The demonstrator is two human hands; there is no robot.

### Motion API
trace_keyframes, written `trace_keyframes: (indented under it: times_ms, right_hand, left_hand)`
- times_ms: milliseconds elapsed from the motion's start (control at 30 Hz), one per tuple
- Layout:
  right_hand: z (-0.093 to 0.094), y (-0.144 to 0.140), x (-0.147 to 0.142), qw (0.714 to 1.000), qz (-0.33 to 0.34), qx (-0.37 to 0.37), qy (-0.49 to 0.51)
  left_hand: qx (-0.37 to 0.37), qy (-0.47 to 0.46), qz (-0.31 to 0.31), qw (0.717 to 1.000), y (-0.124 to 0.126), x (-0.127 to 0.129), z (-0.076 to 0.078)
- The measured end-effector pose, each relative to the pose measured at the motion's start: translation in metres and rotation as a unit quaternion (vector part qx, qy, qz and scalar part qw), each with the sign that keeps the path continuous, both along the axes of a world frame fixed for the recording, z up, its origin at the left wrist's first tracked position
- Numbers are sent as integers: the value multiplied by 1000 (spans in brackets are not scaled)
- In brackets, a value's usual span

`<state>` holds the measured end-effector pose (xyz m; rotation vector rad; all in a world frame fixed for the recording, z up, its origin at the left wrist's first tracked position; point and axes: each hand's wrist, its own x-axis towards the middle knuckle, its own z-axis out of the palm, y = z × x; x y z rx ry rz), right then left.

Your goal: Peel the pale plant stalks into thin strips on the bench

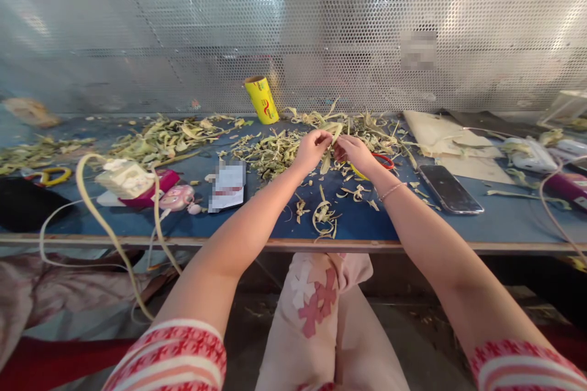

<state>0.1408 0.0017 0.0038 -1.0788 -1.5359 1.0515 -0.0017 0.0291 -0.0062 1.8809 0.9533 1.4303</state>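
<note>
Both of my hands meet above a heap of dried plant pieces (270, 156) on the blue tabletop. Pinched between them is a pale green dried leaf strip (336, 130). My left hand (314, 149) grips its left side with thumb and fingers. On the other side, my right hand (352, 151) has its fingers closed at the strip's edge. Under my right wrist lie scissors with red and yellow handles (383, 160), partly hidden. Loose curled scraps (323, 214) are scattered towards the table's front edge.
A yellow cardboard tube (262, 99) leans near the perforated metal wall (302, 24). Phones lie left (228, 186) and right (450, 189). A power adapter with a looping cable (126, 180) sits left; other scissors (57, 175) lie beyond. Paper sheets (452, 137) are at right.
</note>
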Motion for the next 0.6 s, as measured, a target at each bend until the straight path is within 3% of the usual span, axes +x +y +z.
trace_keyframes:
  times_ms: [133,267,600]
  right_hand:
    - [1,2,-1,996,3,-56,74]
    - [3,3,0,993,-7,-90,78]
    - [2,-2,3,993,59,-79,59]
  left_hand:
    - [13,8,-3,1000,-3,2,1]
    - [12,13,2,1000,-8,5,4]
    - [10,29,-16,999,-18,8,7]
